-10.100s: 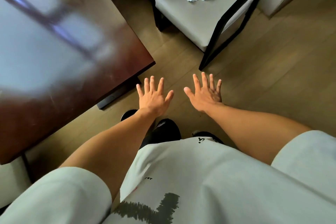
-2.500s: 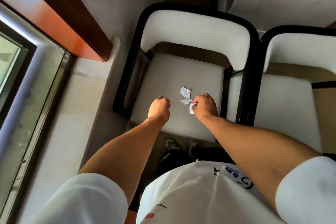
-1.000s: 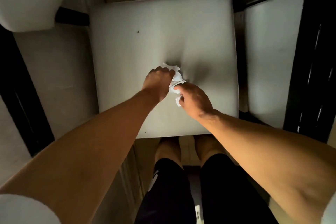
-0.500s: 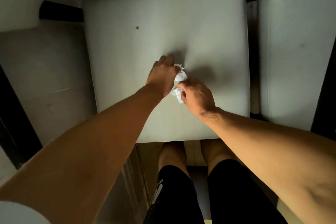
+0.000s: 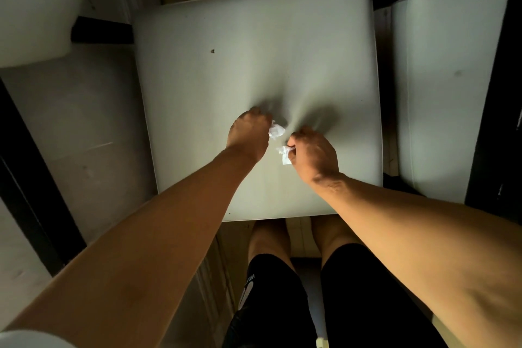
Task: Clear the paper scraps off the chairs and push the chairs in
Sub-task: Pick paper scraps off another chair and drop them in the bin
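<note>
Gathering scraps from the seat [image 5: 254, 65]: nearest the viewer, the right hand [image 5: 313, 154] pinches one paper scrap [image 5: 284, 154] in curled fingers; just beyond, the left hand [image 5: 250, 134] curls round a second scrap [image 5: 276, 130]. Both sit at mid-seat, near the front edge. Collection looks nearly finished; next, lift both clear, then push this chair in. Bare cushion lies beyond; a neighbouring chair [image 5: 440, 93] stands close on the right, leaving little side room.

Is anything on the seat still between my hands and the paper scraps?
Nothing visible. The left hand already grips one paper scrap, and the right hand pinches another scrap, both over the chair seat.
</note>
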